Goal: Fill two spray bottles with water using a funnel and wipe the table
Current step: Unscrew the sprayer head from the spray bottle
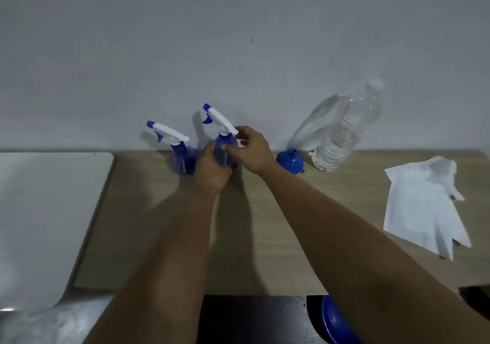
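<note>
Left hand [212, 170] grip closed round spray bottle [225, 147] body; right hand [252, 150] grip pinching its neck — funnel [289, 160] nearby

Dim, bluish cast; soft blur throughout, wide-angle bend at edges, shadows fall fwd.

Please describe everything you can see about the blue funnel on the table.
The blue funnel looks like glossy plastic. It lies on its side on the wooden table, wide mouth toward the camera, with a small tab showing at its lower right rim. It sits near the wall, just left of the clear water bottle and right of the right hand. No hand touches it; contact with the bottle is unclear.
</note>
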`<action>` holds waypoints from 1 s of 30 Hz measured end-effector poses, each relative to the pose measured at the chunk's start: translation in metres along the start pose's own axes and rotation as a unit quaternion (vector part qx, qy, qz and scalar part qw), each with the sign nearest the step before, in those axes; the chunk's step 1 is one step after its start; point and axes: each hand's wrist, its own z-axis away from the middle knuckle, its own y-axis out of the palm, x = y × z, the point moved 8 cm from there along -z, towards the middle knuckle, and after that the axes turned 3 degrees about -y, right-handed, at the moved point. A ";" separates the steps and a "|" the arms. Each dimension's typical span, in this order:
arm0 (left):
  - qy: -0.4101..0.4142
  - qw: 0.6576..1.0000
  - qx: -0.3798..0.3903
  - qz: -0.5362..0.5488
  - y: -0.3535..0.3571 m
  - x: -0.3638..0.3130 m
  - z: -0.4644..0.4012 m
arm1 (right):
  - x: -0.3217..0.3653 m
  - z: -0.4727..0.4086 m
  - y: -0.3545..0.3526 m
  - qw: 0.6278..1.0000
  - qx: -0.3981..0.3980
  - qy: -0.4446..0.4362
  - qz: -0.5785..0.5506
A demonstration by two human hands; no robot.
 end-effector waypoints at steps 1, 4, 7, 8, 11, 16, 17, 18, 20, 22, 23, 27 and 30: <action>0.009 0.999 0.003 0.044 -0.002 -0.010 0.001 | 0.002 -0.002 0.002 1.000 -0.002 -0.009 -0.012; 0.003 0.999 -0.043 0.016 -0.014 -0.021 0.008 | 0.006 0.006 0.001 1.000 -0.014 -0.007 -0.008; 0.002 0.999 -0.032 -0.004 -0.007 -0.029 0.025 | 0.001 0.019 -0.007 0.999 -0.037 -0.016 -0.018; -0.001 1.000 -0.024 -0.018 -0.002 -0.033 0.032 | 0.001 0.026 -0.013 0.999 -0.043 -0.017 -0.009; -0.015 0.999 -0.024 -0.032 0.014 -0.056 0.060 | -0.005 0.049 -0.036 0.998 -0.057 -0.007 -0.010; -0.036 0.998 -0.006 0.041 0.059 -0.072 0.111 | -0.014 0.102 -0.093 0.997 -0.076 -0.001 -0.009; -0.033 0.998 0.007 0.048 0.069 -0.074 0.123 | -0.019 0.114 -0.103 0.997 -0.077 0.002 -0.012; -0.026 0.998 0.021 0.050 0.079 -0.074 0.133 | -0.025 0.126 -0.112 0.997 -0.080 0.005 -0.016; -0.018 0.997 0.046 0.055 0.096 -0.074 0.154 | -0.038 0.147 -0.126 0.997 -0.075 0.004 -0.019; -0.017 0.995 0.072 0.070 0.118 -0.060 0.163 | -0.051 0.167 -0.134 0.998 -0.061 0.011 -0.015; -0.010 0.995 0.075 0.069 0.125 -0.055 0.168 | -0.056 0.175 -0.136 0.998 -0.056 0.013 -0.016; 0.003 0.997 0.059 0.041 0.124 -0.065 0.196 | -0.058 0.197 -0.135 0.995 -0.082 0.009 -0.048; 0.002 0.998 0.068 0.017 0.121 -0.071 0.206 | -0.059 0.203 -0.132 0.991 -0.120 0.006 -0.063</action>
